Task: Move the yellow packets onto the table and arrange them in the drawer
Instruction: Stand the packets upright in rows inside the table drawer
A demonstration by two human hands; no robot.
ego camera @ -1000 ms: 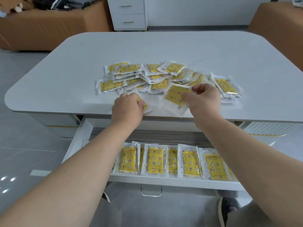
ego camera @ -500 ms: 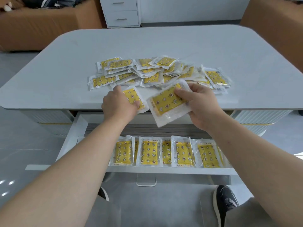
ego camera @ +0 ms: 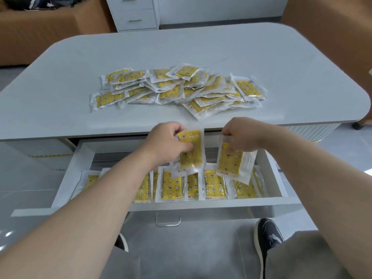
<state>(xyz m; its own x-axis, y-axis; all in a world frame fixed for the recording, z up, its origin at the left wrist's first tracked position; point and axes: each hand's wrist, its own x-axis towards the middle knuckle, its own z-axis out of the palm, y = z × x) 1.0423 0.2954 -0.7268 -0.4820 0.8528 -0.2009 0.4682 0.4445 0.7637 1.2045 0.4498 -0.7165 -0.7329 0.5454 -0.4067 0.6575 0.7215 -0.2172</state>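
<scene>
A loose pile of yellow packets (ego camera: 177,87) in clear wrappers lies on the grey table (ego camera: 201,47). Below the table's front edge the white drawer (ego camera: 181,206) stands pulled out, with a row of several yellow packets (ego camera: 171,186) lying side by side inside. My left hand (ego camera: 167,143) grips one yellow packet (ego camera: 191,152) upright over the drawer's middle. My right hand (ego camera: 241,135) pinches a second packet (ego camera: 231,160) by its top edge, hanging above the drawer's right part.
A white cabinet (ego camera: 134,13) with drawers stands behind the table. Brown sofas sit at the far left (ego camera: 50,31) and far right (ego camera: 332,27). My dark shoe (ego camera: 267,234) rests on the grey floor below the drawer front.
Both hands lifted a packet each off the table's front edge and moved toward me and down, over the open drawer. The packets now hang upright.
</scene>
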